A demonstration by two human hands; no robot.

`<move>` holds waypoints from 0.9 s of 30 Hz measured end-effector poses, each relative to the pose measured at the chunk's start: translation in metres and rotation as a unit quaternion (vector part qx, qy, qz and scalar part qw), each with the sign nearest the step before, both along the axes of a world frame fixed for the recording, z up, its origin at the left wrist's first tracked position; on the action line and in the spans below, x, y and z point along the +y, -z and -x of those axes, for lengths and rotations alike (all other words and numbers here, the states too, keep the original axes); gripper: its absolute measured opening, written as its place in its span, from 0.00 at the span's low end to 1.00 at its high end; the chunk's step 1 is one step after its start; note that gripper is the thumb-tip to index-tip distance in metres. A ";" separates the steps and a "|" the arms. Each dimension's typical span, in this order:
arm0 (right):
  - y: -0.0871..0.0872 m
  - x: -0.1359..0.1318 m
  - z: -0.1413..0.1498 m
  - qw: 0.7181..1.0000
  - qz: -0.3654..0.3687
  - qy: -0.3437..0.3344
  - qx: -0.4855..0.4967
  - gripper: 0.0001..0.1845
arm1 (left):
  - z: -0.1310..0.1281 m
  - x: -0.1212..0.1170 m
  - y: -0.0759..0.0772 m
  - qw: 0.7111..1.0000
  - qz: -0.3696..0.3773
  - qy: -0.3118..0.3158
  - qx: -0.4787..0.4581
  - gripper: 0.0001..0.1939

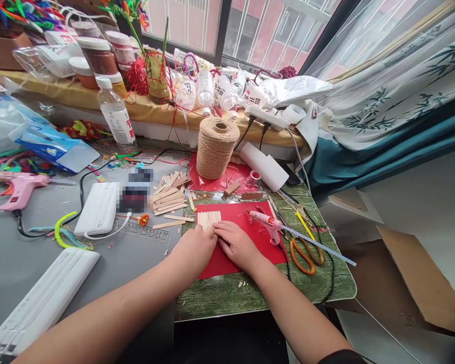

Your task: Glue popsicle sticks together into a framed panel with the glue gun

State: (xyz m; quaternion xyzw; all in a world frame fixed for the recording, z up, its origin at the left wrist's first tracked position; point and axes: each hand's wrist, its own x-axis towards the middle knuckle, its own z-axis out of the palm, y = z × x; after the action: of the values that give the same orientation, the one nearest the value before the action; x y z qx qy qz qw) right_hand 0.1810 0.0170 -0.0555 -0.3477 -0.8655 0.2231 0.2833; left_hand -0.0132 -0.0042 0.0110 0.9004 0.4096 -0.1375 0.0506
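Several craft sticks (209,219) lie side by side in a small flat row on a red sheet (263,247). My left hand (197,247) is closed, fingers curled at the near end of the row. Touching it, my right hand (238,246) has its fingers bent over the row's near right corner. The near part of the sticks is hidden under my fingers. On the right of the sheet rests a pink glue gun (267,222) with a long glue stick in its back. Loose craft sticks (170,197) are piled to the left.
A big twine spool (217,149) stands behind the sheet. Orange-handled scissors (303,257) lie at the right. To the left are a white power bank (97,208), another pink glue gun (25,189) and cables. Bottles and jars crowd the window sill (163,114).
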 end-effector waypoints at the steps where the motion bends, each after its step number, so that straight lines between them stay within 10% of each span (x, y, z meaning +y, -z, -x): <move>1: -0.001 0.000 0.000 1.000 0.000 -0.002 -0.003 0.20 | 0.000 0.000 0.000 1.000 0.000 0.001 -0.001 0.25; 27: -0.004 0.001 -0.001 1.000 0.007 0.004 -0.012 0.21 | -0.003 -0.003 0.001 1.000 0.000 -0.007 -0.010 0.24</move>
State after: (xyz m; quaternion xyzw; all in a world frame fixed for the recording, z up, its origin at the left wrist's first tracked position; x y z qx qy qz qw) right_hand 0.1816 0.0184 -0.0519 -0.3559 -0.8660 0.2234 0.2711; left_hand -0.0107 -0.0071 0.0102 0.8989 0.4153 -0.1280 0.0562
